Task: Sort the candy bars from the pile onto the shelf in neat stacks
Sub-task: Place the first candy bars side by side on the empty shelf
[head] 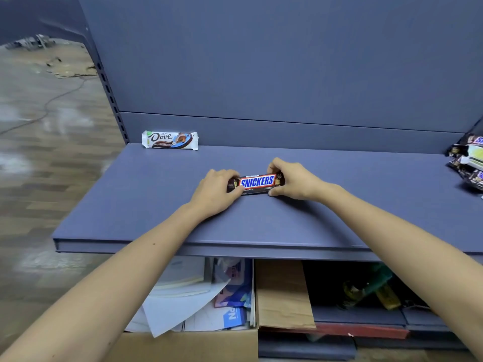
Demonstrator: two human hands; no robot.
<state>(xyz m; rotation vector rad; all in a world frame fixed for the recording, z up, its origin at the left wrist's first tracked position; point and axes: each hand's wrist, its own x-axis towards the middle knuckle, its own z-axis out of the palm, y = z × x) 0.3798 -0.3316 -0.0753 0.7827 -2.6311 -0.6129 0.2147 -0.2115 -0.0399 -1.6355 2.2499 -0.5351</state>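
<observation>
Blue shelf [156, 205], Snickers bar [257, 182] long axis left-right (logo upright), left hand [214, 190] and right hand [295, 181] fingers pinching its ends

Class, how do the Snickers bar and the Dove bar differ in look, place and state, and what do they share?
The Snickers bar has a dark brown wrapper with blue lettering; the Dove bar is white with brown script. The Snickers bar sits near the middle; the Dove bar at the back left. The left hand and right hand grip the Snickers bar's ends; the Dove bar is untouched. Both lie lengthwise on the blue shelf.
</observation>
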